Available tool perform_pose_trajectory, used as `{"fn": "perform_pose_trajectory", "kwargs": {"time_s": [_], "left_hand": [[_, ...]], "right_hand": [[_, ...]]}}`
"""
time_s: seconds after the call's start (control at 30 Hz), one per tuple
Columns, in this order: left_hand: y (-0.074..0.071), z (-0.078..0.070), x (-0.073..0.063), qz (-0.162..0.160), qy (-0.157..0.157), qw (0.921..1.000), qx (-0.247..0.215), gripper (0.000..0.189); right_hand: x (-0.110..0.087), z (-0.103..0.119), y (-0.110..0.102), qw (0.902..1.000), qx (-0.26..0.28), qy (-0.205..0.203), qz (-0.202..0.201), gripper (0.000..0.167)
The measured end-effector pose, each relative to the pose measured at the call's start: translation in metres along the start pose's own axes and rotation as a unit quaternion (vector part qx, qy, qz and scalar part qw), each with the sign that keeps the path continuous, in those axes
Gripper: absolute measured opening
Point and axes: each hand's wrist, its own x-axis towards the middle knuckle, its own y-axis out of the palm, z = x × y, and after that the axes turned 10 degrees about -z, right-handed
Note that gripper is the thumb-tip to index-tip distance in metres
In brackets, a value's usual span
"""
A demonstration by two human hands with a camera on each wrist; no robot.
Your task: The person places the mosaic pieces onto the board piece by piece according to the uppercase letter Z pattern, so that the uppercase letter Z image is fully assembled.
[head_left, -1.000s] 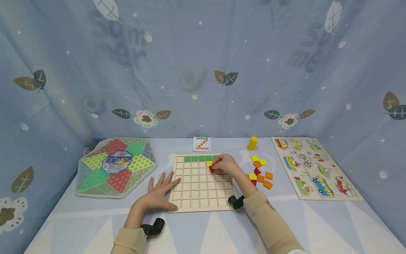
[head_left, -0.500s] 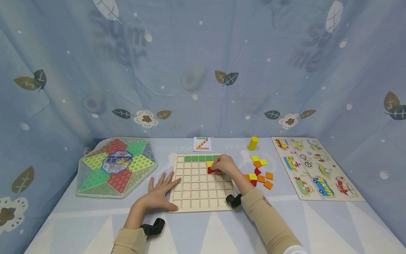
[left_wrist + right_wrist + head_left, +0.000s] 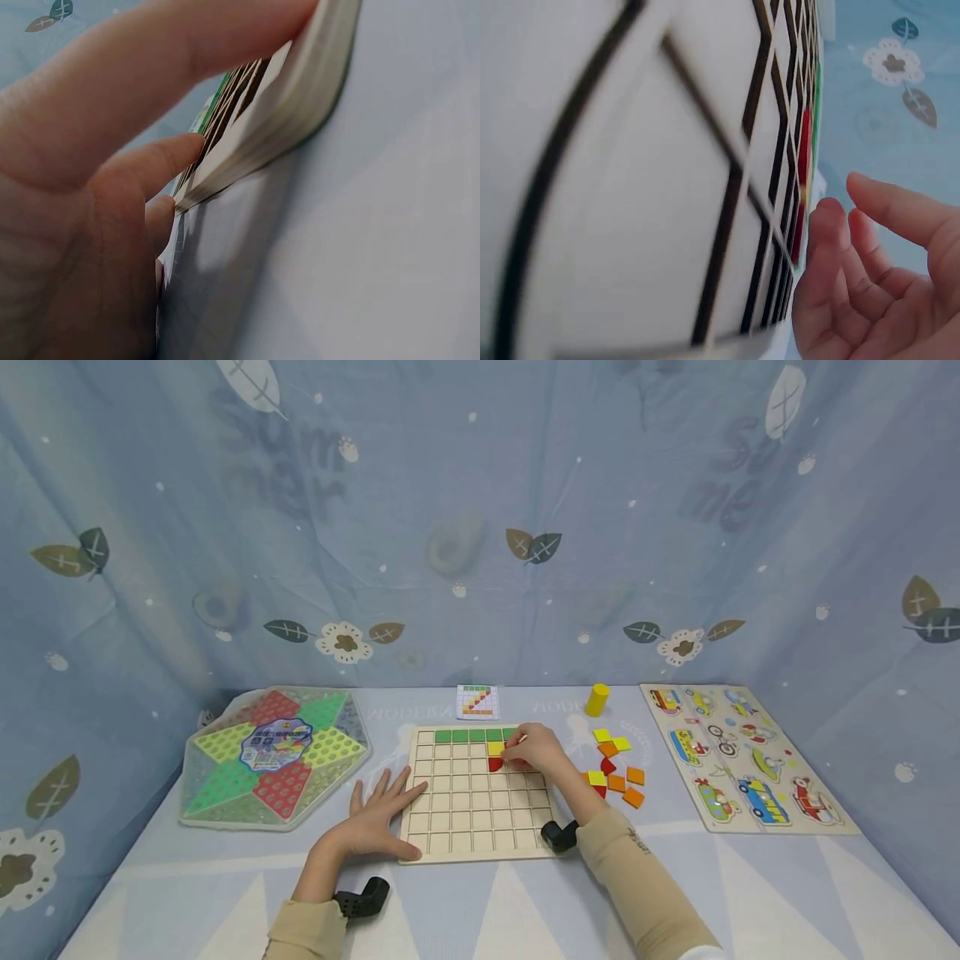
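Note:
A wooden grid board lies on the table, with a row of green square tiles along its far side. Below that row sit a yellow tile and, nearer me, a red tile with a curved edge. My right hand hovers just right of these tiles; in the right wrist view its thumb and fingers stand apart with nothing visible between them. My left hand is spread at the board's left edge, thumb and fingertips touching it, as the left wrist view also shows.
Loose orange, yellow and red tiles lie right of the board. A pattern card and a yellow cylinder stand behind. A hexagonal marble-game box is left, a vehicle puzzle board right.
My right hand has lowered the red tile onto the board below the yellow one and let it go. Its fingers have drawn slightly right. The left hand has stayed in place.

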Motion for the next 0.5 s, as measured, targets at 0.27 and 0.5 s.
{"fn": "perform_pose_trajectory", "kwargs": {"time_s": [0.27, 0.5], "left_hand": [[0.001, 0.003, 0.000, -0.001, 0.003, 1.0000, 0.003, 0.100], [0.002, 0.004, 0.000, -0.001, 0.003, 1.0000, 0.001, 0.101]], "right_hand": [[0.000, -0.017, -0.036, 0.9991, -0.013, 0.006, -0.041, 0.014], [0.004, -0.035, -0.063, 0.9800, -0.159, 0.038, -0.114, 0.026]]}}
